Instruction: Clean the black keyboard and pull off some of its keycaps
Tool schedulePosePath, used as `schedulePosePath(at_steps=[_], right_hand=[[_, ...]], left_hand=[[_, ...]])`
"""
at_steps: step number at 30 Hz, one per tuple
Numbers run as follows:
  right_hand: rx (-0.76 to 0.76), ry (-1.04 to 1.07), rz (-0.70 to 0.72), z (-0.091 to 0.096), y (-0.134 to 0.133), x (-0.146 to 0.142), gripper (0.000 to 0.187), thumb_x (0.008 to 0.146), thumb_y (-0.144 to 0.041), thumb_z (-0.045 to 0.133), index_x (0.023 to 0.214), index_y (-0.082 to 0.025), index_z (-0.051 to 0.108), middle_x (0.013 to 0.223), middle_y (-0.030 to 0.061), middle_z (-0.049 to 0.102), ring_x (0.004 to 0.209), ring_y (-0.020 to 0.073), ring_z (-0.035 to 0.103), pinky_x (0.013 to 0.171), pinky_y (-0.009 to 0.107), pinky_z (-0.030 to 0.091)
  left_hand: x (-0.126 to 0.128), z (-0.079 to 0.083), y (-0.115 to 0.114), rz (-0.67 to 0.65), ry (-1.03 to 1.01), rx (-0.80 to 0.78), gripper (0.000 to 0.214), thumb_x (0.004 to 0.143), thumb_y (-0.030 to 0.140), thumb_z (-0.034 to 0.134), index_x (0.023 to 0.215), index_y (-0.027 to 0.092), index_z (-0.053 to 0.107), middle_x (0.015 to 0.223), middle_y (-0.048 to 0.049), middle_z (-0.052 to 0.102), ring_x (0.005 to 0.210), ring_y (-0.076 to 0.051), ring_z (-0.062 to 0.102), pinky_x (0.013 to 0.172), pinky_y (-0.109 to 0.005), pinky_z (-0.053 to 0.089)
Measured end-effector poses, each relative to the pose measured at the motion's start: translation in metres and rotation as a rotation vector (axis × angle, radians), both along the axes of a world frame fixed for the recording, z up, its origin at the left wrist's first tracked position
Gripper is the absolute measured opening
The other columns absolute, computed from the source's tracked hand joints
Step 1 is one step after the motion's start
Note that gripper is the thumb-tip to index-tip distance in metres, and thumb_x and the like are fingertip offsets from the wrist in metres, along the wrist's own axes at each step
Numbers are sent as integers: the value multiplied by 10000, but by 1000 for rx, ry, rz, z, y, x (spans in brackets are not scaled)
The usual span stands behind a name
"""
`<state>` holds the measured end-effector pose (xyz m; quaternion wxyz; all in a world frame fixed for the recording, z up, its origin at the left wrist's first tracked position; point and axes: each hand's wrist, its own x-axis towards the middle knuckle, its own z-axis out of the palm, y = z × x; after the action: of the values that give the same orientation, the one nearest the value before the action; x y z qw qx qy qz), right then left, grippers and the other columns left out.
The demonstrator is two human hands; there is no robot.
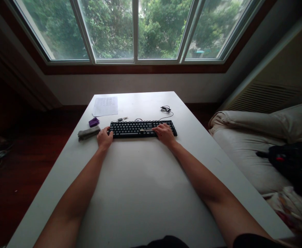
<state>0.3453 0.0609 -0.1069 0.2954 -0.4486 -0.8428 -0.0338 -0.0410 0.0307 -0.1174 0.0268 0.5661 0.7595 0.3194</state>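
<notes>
A black keyboard (137, 128) lies across the far half of the white table (140, 186). My left hand (104, 137) is at its left end, fingers curled round the edge and thumb against the side. My right hand (164, 133) rests on the keys toward the right end, with its fingers lying fairly flat and pointing left. A short pale strip (146, 131) shows on the keys at those fingertips; I cannot make out what it is or whether it is held.
Left of the keyboard lie a grey folded cloth (88, 133) and a small purple object (94, 122). Behind are a paper sheet (105, 105), a small metal tool (122, 119) and a coiled black cable (165, 109). A bed with a black bag (292, 165) stands to the right.
</notes>
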Motion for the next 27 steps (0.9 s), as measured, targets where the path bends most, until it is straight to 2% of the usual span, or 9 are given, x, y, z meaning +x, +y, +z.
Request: schedulePosePath(at_steps=[7, 13, 18, 23, 27], right_hand=[[59, -12, -113, -1, -9, -16, 275, 1019, -252, 498, 1142, -286, 742, 962, 89, 653, 979, 266, 488, 871, 392, 339], [46, -24, -21, 2, -11, -16, 293, 1030, -261, 485, 1159, -301, 745, 980, 79, 656, 964, 254, 494, 853, 383, 351], [52, -11, -70, 2, -11, -15, 280, 1024, -253, 505, 1157, -298, 748, 967, 82, 655, 970, 260, 498, 854, 387, 350], [41, -54, 17, 3, -12, -18, 302, 1031, -258, 490, 1197, -318, 735, 996, 79, 655, 978, 257, 500, 851, 385, 353], [77, -49, -56, 4, -12, -22, 345, 1010, -212, 488, 1253, -313, 712, 995, 97, 653, 996, 278, 488, 854, 407, 344]], left_hand=[[1, 1, -1, 0, 2, -6, 396, 920, 337, 527, 1284, 227, 639, 1255, -94, 685, 1161, -269, 602, 1034, -397, 429], [0, -1, 0, -10, -2, 7, 393, 921, 335, 524, 1279, 223, 640, 1249, -100, 685, 1150, -270, 606, 1030, -403, 431], [1, 0, 0, 2, 9, -13, 398, 917, 335, 531, 1285, 227, 639, 1253, -94, 685, 1160, -274, 603, 1035, -405, 431], [0, 0, 1, -5, 1, -3, 394, 921, 338, 530, 1284, 228, 638, 1255, -94, 684, 1158, -275, 603, 1037, -406, 430], [-1, -2, 1, -18, -7, 12, 394, 918, 336, 532, 1282, 227, 639, 1250, -99, 683, 1155, -274, 604, 1037, -408, 427]])
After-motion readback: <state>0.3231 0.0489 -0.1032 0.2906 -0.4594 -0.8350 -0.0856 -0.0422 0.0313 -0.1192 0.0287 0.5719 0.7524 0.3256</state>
